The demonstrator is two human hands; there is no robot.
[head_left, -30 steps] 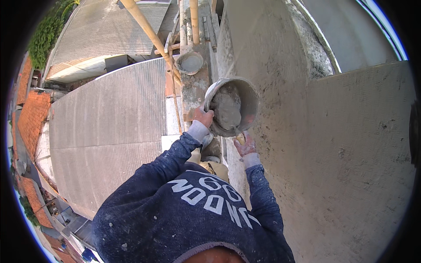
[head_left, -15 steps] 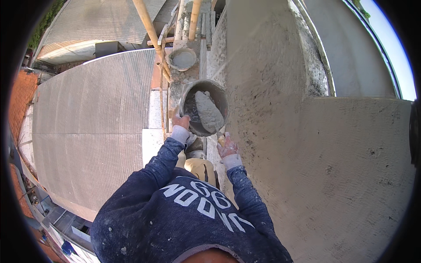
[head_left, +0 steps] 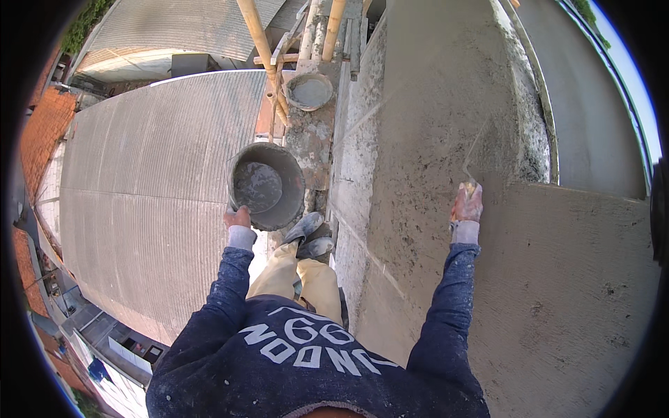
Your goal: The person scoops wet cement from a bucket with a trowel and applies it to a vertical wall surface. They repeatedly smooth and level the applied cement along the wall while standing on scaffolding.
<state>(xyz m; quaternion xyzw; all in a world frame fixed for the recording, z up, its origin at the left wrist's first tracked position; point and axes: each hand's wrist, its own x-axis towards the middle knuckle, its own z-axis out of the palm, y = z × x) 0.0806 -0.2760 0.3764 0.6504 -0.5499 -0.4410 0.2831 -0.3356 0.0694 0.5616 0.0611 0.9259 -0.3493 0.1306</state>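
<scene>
My left hand (head_left: 239, 217) is closed on the near rim of a dark round bucket (head_left: 287, 188), held over the left edge of the walkway. A wet grey patch shows on the bucket's bottom. Out to the right, my right hand (head_left: 467, 205) grips the light handle of a trowel (head_left: 468, 186). Its thin metal neck and blade lie against the grey mortar-covered wall (head_left: 432, 146), their outline blending into the mortar. How much mortar is on the blade I cannot tell.
A second mortar tub (head_left: 309, 91) stands farther along the narrow walkway (head_left: 310, 136). Bamboo poles (head_left: 255, 31) rise beyond it. My boots (head_left: 305, 228) stand on the walkway. A corrugated roof (head_left: 160, 188) lies below on the left.
The bucket has moved left in my left hand. My right hand has swung from the bucket to the wall with the trowel, and the heap of mortar no longer shows over the bucket.
</scene>
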